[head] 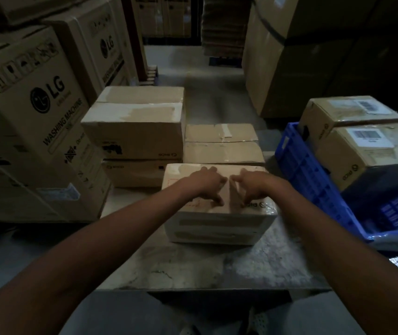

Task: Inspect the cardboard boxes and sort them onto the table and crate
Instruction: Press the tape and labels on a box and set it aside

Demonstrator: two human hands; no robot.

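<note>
**On the table [193, 267]: near box [217, 226] under both hands**

Right of the near box, a blue plastic crate [299, 165] holds two labelled boxes [372, 151] [348, 112]. Left hand [205, 184] and right hand [251, 187] lie on its top, fingers curled at the centre seam; whether they grip a flap I cannot tell. Behind it sits a taped box [222, 146].

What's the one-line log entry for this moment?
stage: inspecting | left hand, right hand: on near box top seam | blue crate: holds two boxes
</note>
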